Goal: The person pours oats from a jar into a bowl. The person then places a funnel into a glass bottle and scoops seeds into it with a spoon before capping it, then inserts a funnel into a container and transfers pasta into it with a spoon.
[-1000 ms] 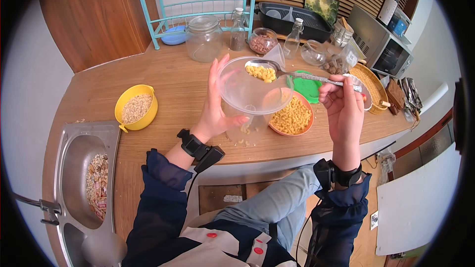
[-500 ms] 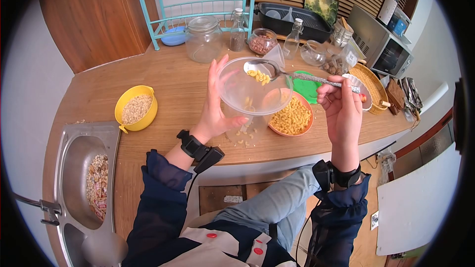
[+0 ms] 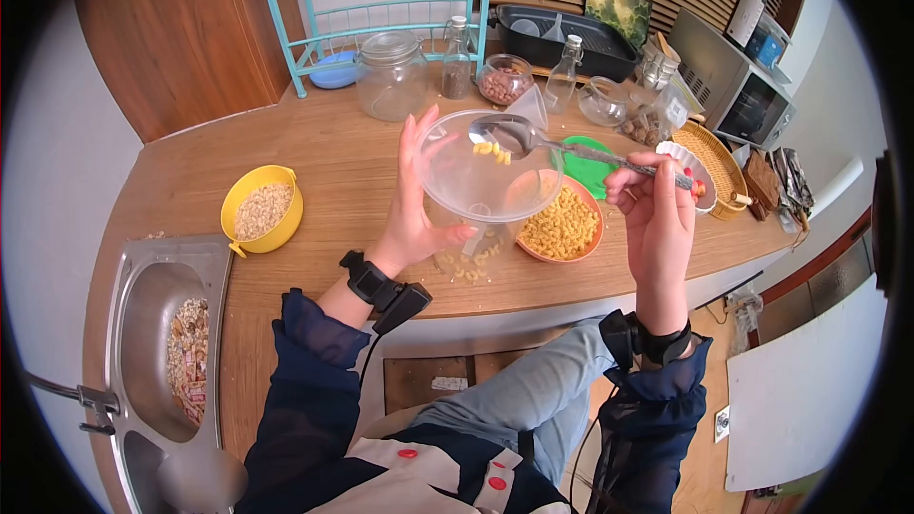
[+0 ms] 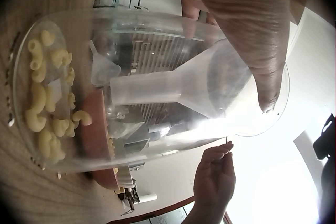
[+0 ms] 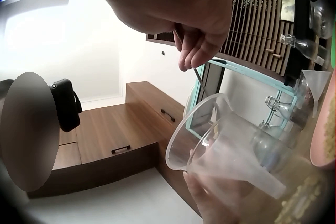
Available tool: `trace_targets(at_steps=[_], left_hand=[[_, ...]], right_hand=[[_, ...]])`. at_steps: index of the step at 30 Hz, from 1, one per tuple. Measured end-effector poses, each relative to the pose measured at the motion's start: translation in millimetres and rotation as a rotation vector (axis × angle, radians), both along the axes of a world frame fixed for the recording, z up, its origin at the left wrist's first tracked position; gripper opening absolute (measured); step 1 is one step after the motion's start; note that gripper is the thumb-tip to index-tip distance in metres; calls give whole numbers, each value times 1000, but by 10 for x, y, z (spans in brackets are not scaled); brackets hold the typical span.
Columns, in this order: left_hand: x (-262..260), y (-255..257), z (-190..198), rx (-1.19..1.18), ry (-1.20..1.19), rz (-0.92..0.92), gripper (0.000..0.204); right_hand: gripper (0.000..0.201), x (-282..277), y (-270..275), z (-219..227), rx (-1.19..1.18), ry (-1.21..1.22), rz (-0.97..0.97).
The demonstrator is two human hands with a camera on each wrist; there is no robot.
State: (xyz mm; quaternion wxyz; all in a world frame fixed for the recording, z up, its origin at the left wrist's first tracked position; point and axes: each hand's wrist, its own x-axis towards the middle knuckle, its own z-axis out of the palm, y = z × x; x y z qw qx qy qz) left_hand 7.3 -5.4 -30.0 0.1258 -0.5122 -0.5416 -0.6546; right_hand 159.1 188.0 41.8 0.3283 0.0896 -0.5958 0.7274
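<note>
My left hand holds a wide clear plastic funnel by its rim, thumb on the near side and fingers on the far side. The funnel's spout reaches down inside a clear jar standing on the counter. Macaroni pieces lie at the jar's bottom. Between thumb and fingers, my right hand pinches the handle of a metal spoon. The spoon's bowl is tilted over the funnel mouth, with a few macaroni pieces on it. Just right of the jar sits an orange-pink bowl of macaroni.
A yellow bowl of oats stands left, near the steel sink. Behind are a lidded glass jar, swing-top bottles, a bowl of nuts and a small funnel. A green plate lies beyond the macaroni.
The spoon has tipped further and most of its macaroni has slid off into the funnel. More pieces lie in the jar. My left hand stays in place.
</note>
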Motion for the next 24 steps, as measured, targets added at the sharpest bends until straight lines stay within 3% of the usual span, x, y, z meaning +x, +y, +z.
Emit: trace_targets(at_steps=[12,14,15,18,22,24], left_hand=[[10,-2,10,2,-6,-3,117],[6,16,0,9,2,-13,118],[9,12,5,24,7,-18,115],[24,14,9,41,-7,-33,113],[52,9,41,31,-65,-49,116],[51,11,19,22,-81,-64,118]], right_hand=[[33,112,-94,-52,265,101,-98],[33,176,-105,-64,377,196,-278],[33,212,-88,-92,379,190,-289],[32,309,32,-311,410,165,-560],[26,480,238,-717,507,-48,-645],[15,557,328,-824,756,-92,-657]])
